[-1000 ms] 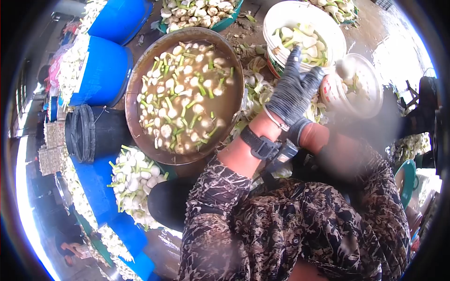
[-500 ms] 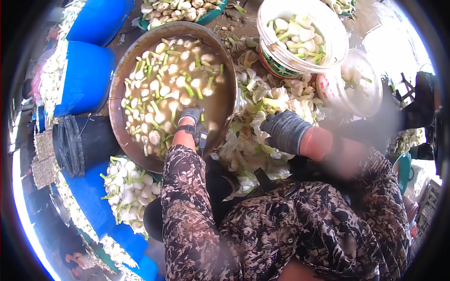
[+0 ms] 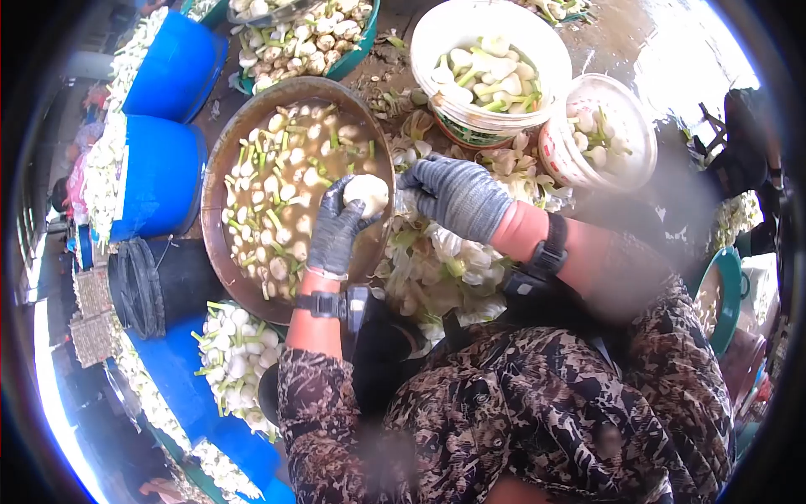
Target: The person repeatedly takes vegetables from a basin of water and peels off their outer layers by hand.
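My left hand (image 3: 334,231), in a wet grey glove, grips a white garlic bulb (image 3: 367,195) over the right rim of a wide brown basin (image 3: 211,256). Muddy water fills the basin, with many garlic bulbs (image 3: 277,220) with green stems afloat in it. My right hand (image 3: 463,197), in a grey knit glove, is just right of the held bulb, apart from it. Its fingers are curled together, and whatever they hold is hidden. Below it lies a heap of pale peeled skins (image 3: 445,265).
A white bucket (image 3: 550,63) of trimmed bulbs stands beyond my right hand, with a smaller white tub (image 3: 642,143) beside it. Blue tubs (image 3: 164,181) and a black bucket (image 3: 180,281) line the left. A green basin (image 3: 361,50) of bulbs is at the back.
My left hand has come up out of the muddy water with a garlic bulb in it. My right hand has moved left and farther away, toward that bulb.
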